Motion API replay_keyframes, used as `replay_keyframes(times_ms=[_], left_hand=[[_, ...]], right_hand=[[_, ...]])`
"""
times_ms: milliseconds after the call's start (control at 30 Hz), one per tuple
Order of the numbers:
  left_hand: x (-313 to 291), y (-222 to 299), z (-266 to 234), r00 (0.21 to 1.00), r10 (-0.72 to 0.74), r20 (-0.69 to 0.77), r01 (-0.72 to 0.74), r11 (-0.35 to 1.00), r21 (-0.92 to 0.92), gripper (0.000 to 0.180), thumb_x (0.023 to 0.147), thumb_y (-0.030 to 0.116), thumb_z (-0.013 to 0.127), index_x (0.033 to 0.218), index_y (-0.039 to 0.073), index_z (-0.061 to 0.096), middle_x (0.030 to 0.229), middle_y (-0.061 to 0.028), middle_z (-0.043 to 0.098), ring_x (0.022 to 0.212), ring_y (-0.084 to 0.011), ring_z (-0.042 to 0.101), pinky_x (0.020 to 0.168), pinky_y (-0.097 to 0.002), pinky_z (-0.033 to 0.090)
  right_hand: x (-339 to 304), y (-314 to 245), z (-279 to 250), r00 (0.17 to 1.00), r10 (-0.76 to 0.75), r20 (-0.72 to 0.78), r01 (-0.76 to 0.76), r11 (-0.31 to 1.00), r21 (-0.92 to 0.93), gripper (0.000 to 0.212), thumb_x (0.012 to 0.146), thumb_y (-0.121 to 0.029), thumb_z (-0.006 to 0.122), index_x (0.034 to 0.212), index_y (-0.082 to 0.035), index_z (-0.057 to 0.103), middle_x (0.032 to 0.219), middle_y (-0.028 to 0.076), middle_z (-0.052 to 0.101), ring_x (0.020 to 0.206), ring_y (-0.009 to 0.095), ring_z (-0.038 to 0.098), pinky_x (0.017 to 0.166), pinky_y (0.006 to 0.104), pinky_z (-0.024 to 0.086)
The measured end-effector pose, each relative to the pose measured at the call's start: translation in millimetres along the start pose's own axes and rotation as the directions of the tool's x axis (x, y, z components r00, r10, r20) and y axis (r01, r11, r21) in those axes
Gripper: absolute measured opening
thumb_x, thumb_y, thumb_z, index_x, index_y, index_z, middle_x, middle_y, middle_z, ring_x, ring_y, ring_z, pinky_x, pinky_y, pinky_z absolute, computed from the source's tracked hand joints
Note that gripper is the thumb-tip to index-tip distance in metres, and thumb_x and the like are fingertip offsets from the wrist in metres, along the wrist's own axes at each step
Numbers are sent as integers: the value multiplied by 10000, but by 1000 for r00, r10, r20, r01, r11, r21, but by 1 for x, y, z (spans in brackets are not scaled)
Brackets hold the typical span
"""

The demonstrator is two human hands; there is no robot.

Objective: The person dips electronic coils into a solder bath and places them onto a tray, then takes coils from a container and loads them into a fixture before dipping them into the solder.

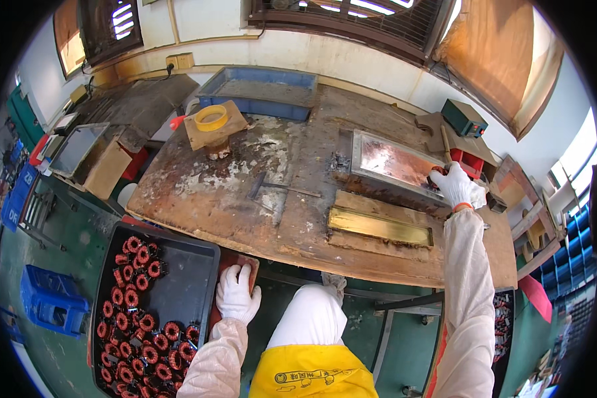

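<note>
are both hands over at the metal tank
No, the left hand is beside the black tray, and only the right hand is at the metal tank.

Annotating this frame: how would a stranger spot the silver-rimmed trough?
Start from the large wooden workbench. On its right half, at the white-gloved right hand, sits the silver-rimmed trough. Unlike the gold-coloured trough nearer the person, its silver frame encloses a mirror-like, pinkish surface.

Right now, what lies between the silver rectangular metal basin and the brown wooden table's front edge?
A long golden rectangular trough, as the head view shows.
</note>
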State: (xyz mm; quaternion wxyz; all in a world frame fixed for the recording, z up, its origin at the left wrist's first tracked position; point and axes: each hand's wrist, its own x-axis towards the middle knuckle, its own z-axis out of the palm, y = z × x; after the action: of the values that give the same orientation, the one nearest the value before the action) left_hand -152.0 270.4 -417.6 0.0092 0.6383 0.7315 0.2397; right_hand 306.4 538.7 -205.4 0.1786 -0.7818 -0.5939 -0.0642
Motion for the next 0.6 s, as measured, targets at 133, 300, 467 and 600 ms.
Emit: replay_keyframes(times_ms=[133, 300, 467, 600], left_hand=[[-1, -2, -1, 1000, 8, 4, -8, 1000, 4, 649, 718, 233, 772, 1310, 161, 516, 1287, -104, 483, 1245, -344, 448, 989, -499, 422], [-1, -1, 1, 1000, 19, -5, -19, 1000, -2, 665, 715, 225, 775, 1321, 161, 506, 1293, -109, 473, 1253, -348, 437, 1005, -492, 413], [-4, -3, 1, 1000, 28, -3, -27, 999, 41, 657, 709, 237, 775, 1306, 152, 514, 1280, -106, 478, 1240, -342, 446, 975, -493, 420], [-1, 1, 3, 998, 54, -17, -53, 997, 47, 654, 712, 232, 776, 1303, 147, 510, 1271, -107, 479, 1232, -343, 451, 972, -492, 423]], right_hand=[[-4, 3, -11, 999, -27, -26, 29, 995, 96, 646, 746, -484, 703, 1119, 41, 654, 976, 261, 713, 937, 382, 702, 829, 419, 536], [-6, 28, -24, 997, -4, 74, -27, 914, 405, 523, 831, -415, 697, 1028, 69, 680, 856, 120, 712, 747, 162, 666, 699, 297, 530], [-35, 39, -31, 968, 72, 239, -237, 570, 787, 293, 952, -311, 613, 955, -28, 686, 725, 22, 626, 605, 87, 566, 529, 220, 426], [-37, 113, -6, 950, -131, 283, -258, 185, 948, 190, 1007, -240, 544, 877, -107, 582, 662, -38, 510, 495, 74, 404, 447, 226, 367]])
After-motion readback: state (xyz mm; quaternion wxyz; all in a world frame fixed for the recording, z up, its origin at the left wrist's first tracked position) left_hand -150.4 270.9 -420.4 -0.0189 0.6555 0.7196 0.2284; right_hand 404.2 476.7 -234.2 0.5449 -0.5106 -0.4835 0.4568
